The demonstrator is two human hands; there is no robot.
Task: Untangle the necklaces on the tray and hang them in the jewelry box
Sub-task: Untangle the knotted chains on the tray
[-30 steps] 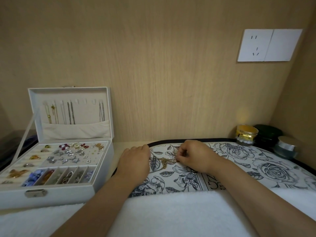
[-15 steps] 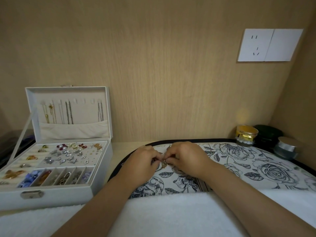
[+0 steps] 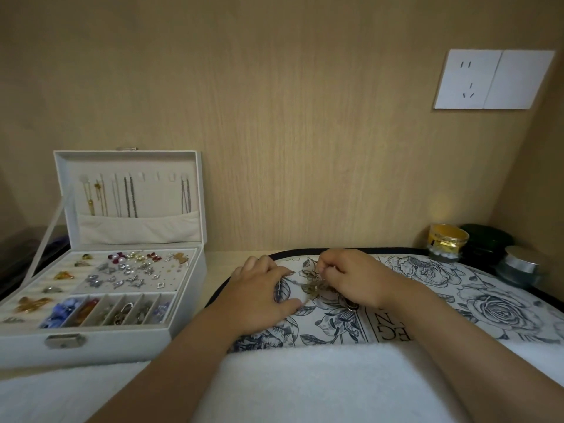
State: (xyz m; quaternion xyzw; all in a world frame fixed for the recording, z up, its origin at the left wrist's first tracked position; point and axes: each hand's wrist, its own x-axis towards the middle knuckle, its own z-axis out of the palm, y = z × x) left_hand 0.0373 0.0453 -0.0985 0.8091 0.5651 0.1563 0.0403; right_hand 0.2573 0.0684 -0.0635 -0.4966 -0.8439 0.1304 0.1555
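A tangle of gold and silver necklaces [image 3: 315,287] lies on the floral black-and-white tray [image 3: 500,306]. My right hand [image 3: 354,277] has its fingers curled and pinches the tangle from the right. My left hand [image 3: 261,290] rests flat on the tray to the tangle's left, its fingers laid on a thin chain that runs to the tangle. The white jewelry box [image 3: 183,300] stands open at the left. Several necklaces [image 3: 129,196] hang from hooks inside its lid.
A gold jar [image 3: 447,242], a dark green jar [image 3: 486,242] and a silver-lidded jar [image 3: 520,265] stand behind the tray at the right. A white towel [image 3: 305,380] covers the near edge. The box's lower trays hold earrings and rings. A wall socket [image 3: 494,79] sits high on the right.
My hands met over the tangle half a second ago. Now my left hand has drawn back to the left and flattened, and a chain is stretched between the hands.
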